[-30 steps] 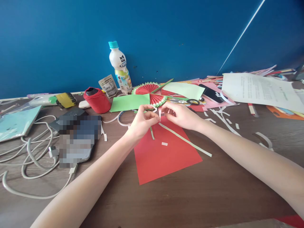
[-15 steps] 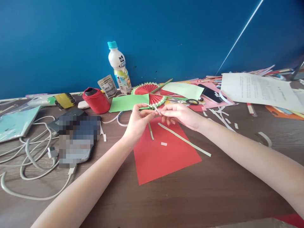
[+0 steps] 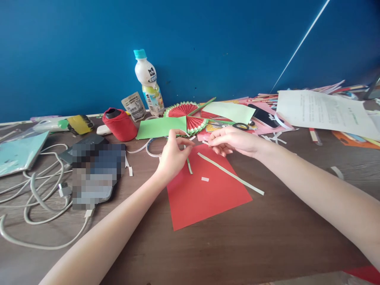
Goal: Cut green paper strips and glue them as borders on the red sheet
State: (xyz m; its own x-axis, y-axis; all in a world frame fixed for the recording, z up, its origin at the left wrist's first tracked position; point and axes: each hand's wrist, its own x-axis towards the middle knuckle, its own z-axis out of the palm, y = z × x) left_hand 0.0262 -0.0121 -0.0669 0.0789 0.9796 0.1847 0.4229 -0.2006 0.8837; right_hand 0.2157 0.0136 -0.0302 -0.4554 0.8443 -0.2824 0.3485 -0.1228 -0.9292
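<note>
My left hand [image 3: 174,155] is raised over the back left part of a red sheet of paper [image 3: 208,206], fingers curled and closed round a thin white strip [image 3: 186,134] that shows only in part. Opposite it, my right hand [image 3: 230,141] pinches a small white piece [image 3: 205,142] between thumb and forefinger. A gap separates the two hands. On the red sheet lie a pale green strip [image 3: 231,174], a short white scrap [image 3: 205,179] and a narrow green strip [image 3: 189,163], its upper end hidden by my left hand.
Behind the hands are a green sheet [image 3: 162,127], a red and green pleated paper fan [image 3: 181,110] and scissors [image 3: 240,126]. A bottle [image 3: 150,83] stands by the blue wall. Phone [image 3: 102,174] and cables [image 3: 38,198] lie left; printed paper [image 3: 320,113] and white scraps [image 3: 276,137] lie right.
My hands have moved apart; before, their fingertips nearly met at a white strip. My right hand has shifted right with a small white piece in its fingers. The red sheet stays put.
</note>
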